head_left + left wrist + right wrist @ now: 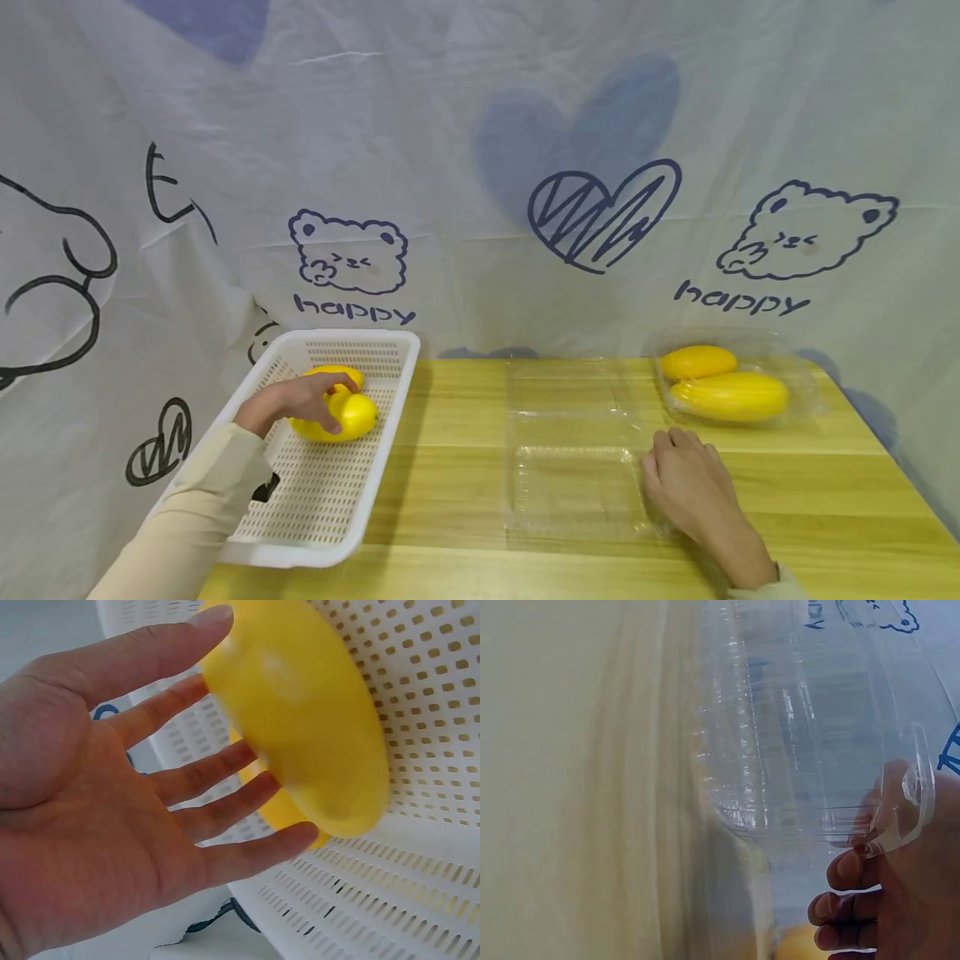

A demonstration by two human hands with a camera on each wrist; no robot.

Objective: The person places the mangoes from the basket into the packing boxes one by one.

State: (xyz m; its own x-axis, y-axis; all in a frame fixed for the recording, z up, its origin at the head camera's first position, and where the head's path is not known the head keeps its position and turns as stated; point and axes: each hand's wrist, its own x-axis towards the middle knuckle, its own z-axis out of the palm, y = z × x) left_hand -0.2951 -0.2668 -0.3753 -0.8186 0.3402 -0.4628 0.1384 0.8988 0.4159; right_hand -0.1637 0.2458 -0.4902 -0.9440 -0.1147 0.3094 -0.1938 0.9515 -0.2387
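Note:
A smooth yellow oblong fruit (358,414), its exact kind unclear, lies in the white basket (408,375) with a second yellow fruit (330,370) behind it. My left hand (303,398) reaches over the basket wall. In the left wrist view its thumb and fairly straight fingers are spread at the side of the nearer fruit (307,712), some tips seeming to touch it. On the table, a clear plastic clamshell box (573,492) lies with its lid open. My right hand (693,483) pinches the box's right rim, thumb seen through the plastic in the right wrist view.
At the back right, another clear plastic box (802,392) holds two yellow fruits (731,396). A small black piece (266,487) shows by the left sleeve at the basket. The wooden table (450,500) meets a printed cloth backdrop (465,275).

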